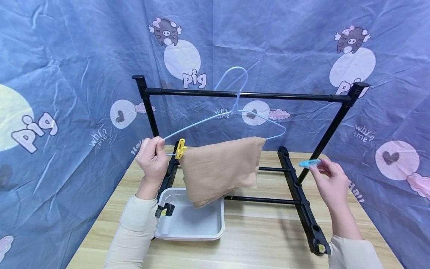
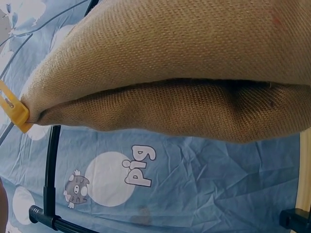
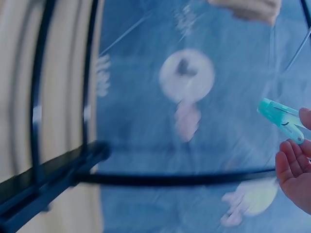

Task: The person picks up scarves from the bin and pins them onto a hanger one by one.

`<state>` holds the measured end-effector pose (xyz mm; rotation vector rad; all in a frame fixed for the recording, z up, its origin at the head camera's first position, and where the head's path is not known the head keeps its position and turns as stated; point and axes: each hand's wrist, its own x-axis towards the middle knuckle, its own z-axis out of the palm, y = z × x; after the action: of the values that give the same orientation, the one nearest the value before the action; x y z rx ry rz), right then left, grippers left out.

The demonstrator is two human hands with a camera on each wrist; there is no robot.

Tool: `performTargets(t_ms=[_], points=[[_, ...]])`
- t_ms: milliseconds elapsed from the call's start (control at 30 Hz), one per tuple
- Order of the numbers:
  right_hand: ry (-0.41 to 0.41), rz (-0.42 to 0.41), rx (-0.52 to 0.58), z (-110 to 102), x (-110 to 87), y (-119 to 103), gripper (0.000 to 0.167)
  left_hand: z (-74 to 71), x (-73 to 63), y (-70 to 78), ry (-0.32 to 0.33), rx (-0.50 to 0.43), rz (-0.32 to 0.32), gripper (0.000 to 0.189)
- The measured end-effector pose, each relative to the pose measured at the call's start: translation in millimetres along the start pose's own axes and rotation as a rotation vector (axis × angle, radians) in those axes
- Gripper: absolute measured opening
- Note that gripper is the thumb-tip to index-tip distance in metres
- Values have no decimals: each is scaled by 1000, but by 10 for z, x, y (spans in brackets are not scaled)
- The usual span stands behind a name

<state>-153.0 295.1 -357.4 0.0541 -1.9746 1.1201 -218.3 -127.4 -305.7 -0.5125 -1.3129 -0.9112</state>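
Observation:
In the head view my left hand (image 1: 152, 158) grips the left end of a light blue clothes hanger (image 1: 198, 123). The hanger hooks over the rack's top bar. A folded tan cloth (image 1: 221, 168) drapes over the hanger's lower bar. A yellow clothespin (image 1: 180, 148) clips the cloth's upper left corner, just beside my left hand. My right hand (image 1: 330, 181), out to the right of the cloth, pinches a turquoise clothespin (image 1: 309, 163) between thumb and fingers. The same turquoise clothespin (image 3: 282, 119) shows at the right edge of the right wrist view, apart from the cloth.
A black metal rack (image 1: 282, 96) stands on the wood-grain table (image 1: 262, 239). Below the cloth, at the left, sits a pale grey plastic tray (image 1: 191, 236). Blue printed fabric (image 1: 84, 67) hangs behind and along both sides.

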Motion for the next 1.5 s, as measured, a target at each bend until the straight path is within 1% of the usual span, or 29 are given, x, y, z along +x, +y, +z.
performTargets(t_ms=[33, 167, 300, 367, 500, 533, 733, 767, 1033, 1300, 1500], points=[[-2, -3, -23, 51, 49, -169, 30, 2, 2, 3, -1, 1, 0, 34], [-32, -48, 1, 220, 238, -434, 32, 7, 7, 17, -3, 1, -3, 35], [-94, -106, 14, 351, 390, -568, 34, 12, 5, 26, 1, 4, -5, 35], [-126, -161, 19, 410, 454, -610, 33, 16, 4, 27, 5, 5, -5, 36], [-179, -276, -7, 506, 548, -659, 30, 22, -5, 28, 9, 9, -5, 35], [-188, -298, -22, 519, 549, -716, 29, 22, -7, 25, 12, 9, -5, 35], [-213, -355, -80, 570, 592, -709, 23, 12, -15, 22, 5, 9, -7, 35], [-222, -362, -91, 579, 609, -656, 22, 10, -14, 24, 2, 11, -8, 35], [-317, -448, -217, 594, 705, -648, 15, 9, -5, 25, 2, -1, -14, 36], [-410, -450, -240, 608, 778, -690, 14, 7, 5, 37, -7, -21, -28, 36], [-460, -462, -253, 616, 800, -722, 15, 6, 14, 43, -4, -28, -42, 38]])
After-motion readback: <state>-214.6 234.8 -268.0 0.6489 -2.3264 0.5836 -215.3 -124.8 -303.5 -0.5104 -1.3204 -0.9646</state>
